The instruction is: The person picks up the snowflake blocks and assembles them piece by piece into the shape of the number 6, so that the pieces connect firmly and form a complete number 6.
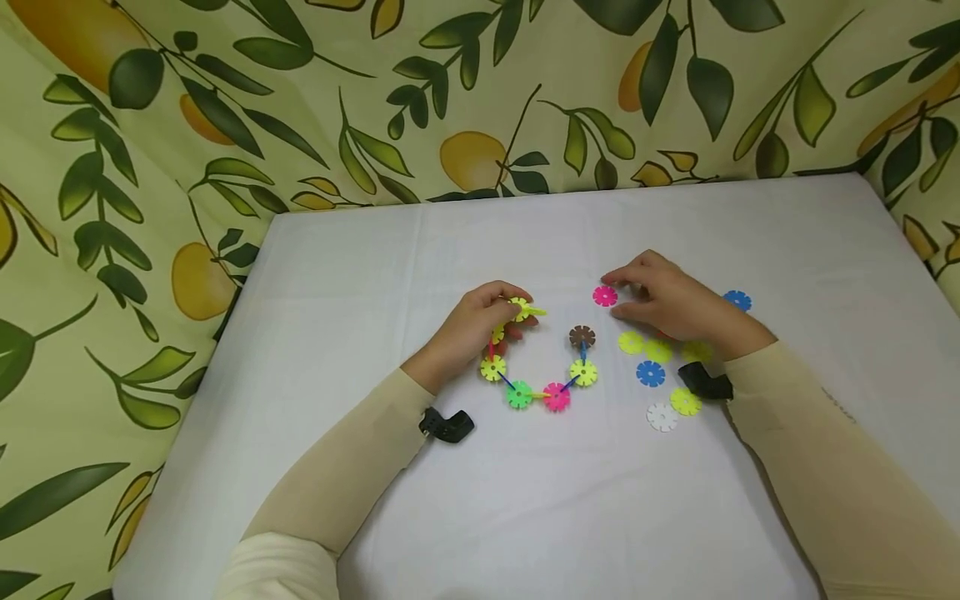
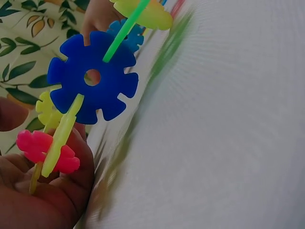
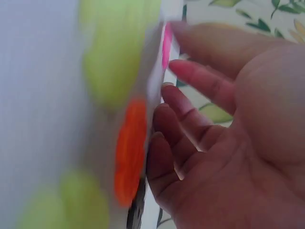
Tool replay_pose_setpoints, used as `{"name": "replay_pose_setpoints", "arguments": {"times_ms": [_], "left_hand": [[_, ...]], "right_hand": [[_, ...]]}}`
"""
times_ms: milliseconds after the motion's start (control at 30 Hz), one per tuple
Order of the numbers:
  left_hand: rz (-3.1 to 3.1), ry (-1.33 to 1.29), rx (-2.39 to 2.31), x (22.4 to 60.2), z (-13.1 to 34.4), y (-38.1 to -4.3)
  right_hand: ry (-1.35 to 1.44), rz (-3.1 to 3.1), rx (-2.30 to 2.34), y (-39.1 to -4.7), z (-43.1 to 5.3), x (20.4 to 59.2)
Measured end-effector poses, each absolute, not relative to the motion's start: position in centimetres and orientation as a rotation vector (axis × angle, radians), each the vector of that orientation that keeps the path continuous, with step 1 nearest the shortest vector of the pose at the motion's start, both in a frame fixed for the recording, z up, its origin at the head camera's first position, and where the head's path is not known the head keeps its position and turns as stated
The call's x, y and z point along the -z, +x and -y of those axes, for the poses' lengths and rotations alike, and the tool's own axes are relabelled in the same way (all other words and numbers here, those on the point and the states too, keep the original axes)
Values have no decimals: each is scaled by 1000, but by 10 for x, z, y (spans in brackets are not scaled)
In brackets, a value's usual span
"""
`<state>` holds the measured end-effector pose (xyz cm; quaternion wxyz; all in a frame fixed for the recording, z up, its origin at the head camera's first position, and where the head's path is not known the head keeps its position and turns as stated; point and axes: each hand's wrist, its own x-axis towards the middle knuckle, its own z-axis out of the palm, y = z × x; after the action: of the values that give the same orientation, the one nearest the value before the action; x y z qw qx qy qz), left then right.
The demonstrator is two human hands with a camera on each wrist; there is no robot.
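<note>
Disc chain (image 1: 557, 397): a row of notched plastic discs, slotted together at angles, is laid on the surface (image 1: 540, 517) in an open U, with its far end on the left raised by a hand.
Chain's right end: closed off by a brown disc (image 1: 582, 336), joined to a yellow one through a blue disc seen on edge.
Chain's near bend: formed by green (image 1: 519, 395) and pink discs, linked by a yellow disc on edge.
Left hand (image 1: 487, 321): clamped on the chain's far left end, a yellow disc (image 1: 520, 309) being pinched between thumb and fingers.
Right hand (image 1: 663, 296): held well apart from the left, to the right of the chain, thumb and forefinger set on either side of a loose pink disc (image 1: 604, 296); whether it is gripped cannot be told.
Loose pink disc: placed just beyond the chain's right end.
Loose discs right of the chain: yellow (image 1: 632, 342), blue (image 1: 651, 373) and white (image 1: 662, 417) ones are scattered; an orange disc (image 3: 131, 152) is seen below the right hand's fingers in the right wrist view.
Backdrop: a leaf-and-fruit patterned cloth (image 1: 472, 158) is hung beyond the chain.
</note>
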<state>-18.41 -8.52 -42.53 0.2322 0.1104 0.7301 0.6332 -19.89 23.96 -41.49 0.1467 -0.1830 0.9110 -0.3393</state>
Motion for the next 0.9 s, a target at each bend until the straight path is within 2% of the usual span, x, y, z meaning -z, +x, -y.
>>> {"name": "replay_pose_setpoints", "arguments": {"times_ms": [333, 500, 900], "left_hand": [[-2030, 341, -1736, 425, 84, -183], [-2041, 370, -1740, 424, 83, -182], [-2039, 460, -1773, 426, 83, -181]], "right_hand": [[-402, -2653, 997, -194, -227, 411], [-366, -2634, 1190, -188, -214, 404], [-293, -2202, 1526, -173, -188, 392]]}}
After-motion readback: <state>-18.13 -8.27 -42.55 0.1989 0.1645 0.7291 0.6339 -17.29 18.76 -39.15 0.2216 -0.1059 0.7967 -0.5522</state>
